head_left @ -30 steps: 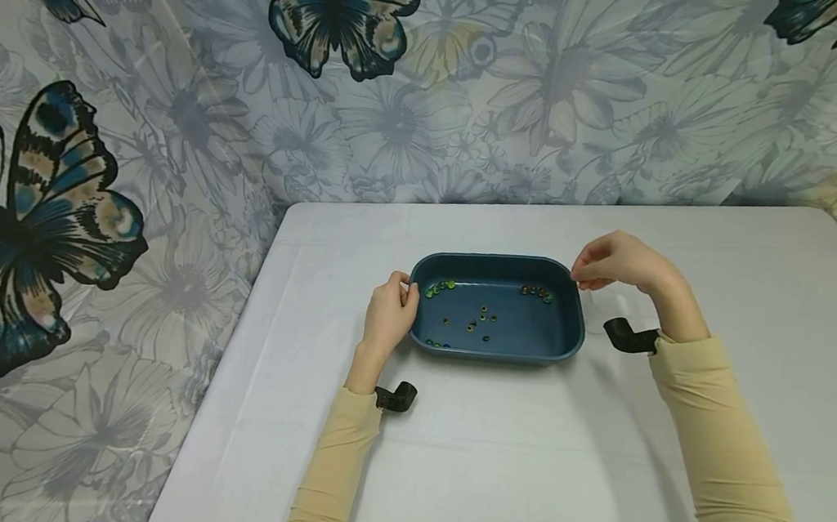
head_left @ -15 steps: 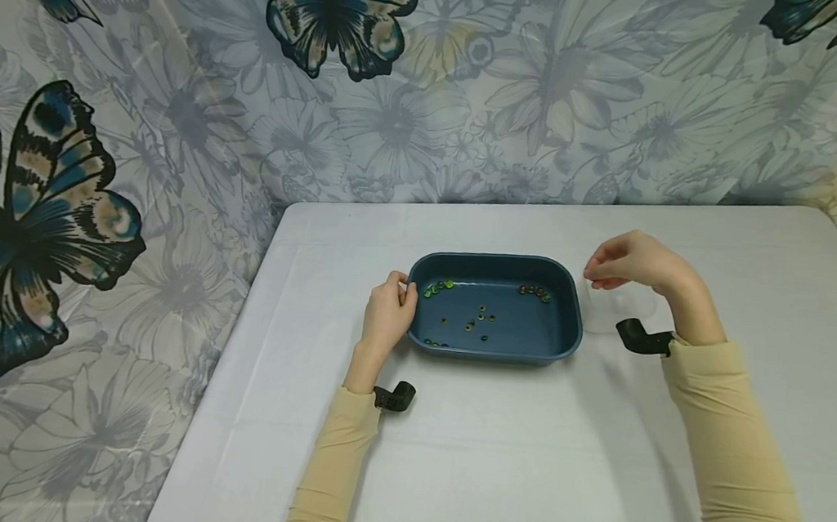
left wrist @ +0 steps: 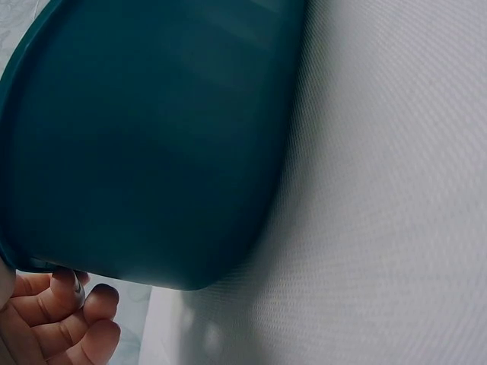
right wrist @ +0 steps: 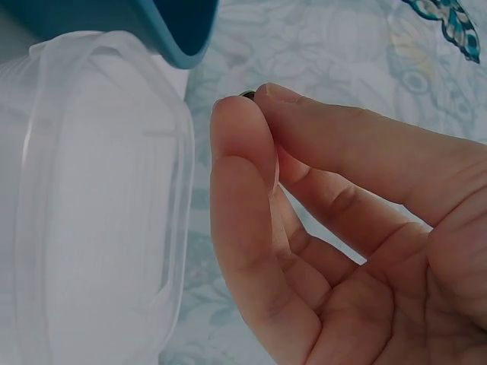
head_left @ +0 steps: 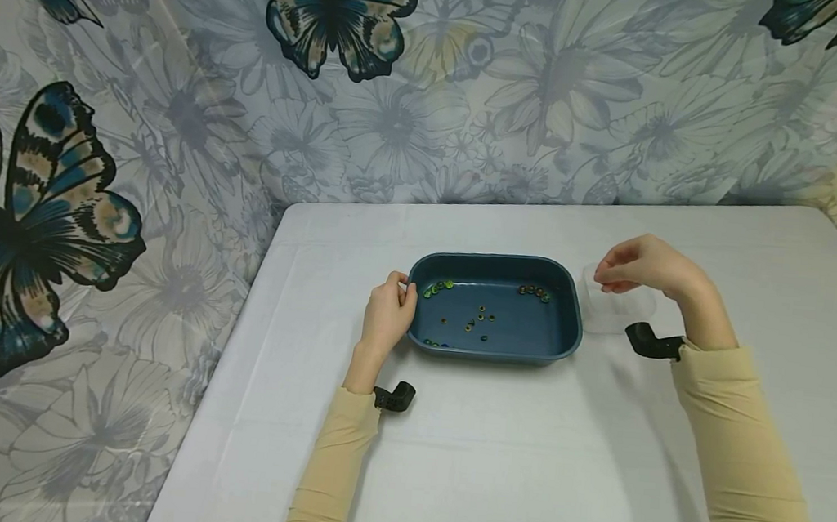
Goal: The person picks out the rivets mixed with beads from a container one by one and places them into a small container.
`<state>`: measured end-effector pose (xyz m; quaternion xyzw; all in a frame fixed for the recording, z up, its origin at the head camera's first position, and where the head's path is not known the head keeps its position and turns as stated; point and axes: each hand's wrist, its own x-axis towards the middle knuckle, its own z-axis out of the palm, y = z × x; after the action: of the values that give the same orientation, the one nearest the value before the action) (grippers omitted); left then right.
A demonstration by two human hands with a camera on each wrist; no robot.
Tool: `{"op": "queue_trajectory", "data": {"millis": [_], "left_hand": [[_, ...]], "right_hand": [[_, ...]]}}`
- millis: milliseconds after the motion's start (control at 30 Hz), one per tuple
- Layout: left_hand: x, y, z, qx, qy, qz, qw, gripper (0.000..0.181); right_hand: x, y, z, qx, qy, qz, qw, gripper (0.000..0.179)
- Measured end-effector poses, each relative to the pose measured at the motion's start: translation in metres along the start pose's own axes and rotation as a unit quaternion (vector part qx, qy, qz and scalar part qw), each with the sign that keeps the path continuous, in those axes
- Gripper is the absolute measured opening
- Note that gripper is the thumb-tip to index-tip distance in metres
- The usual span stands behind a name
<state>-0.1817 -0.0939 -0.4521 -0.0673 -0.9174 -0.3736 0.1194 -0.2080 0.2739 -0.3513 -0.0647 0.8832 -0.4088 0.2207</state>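
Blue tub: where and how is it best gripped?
Probably grip the blue tub by its rim at both short ends, from above: it sits open side up. The clear container stands close by the right end, so side access looks tight.

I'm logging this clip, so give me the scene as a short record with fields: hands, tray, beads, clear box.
Left hand: grips the tray by its left end
Right hand: pinches a small piece, mostly hidden, near the clear box
Tray: dark blue, on the white table
Beads: in the tray, some clustered, some scattered
Clear box: right of the tray
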Motion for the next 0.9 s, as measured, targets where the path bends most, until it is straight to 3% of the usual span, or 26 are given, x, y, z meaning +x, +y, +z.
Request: {"op": "queue_trajectory", "data": {"millis": [900], "left_hand": [[0.0,-0.001,0.001,0.001,0.0,0.0,1.0,0.021]], "right_hand": [[-0.008,0.018,-0.004,0.017,0.0,0.012,0.9998,0.025]]}}
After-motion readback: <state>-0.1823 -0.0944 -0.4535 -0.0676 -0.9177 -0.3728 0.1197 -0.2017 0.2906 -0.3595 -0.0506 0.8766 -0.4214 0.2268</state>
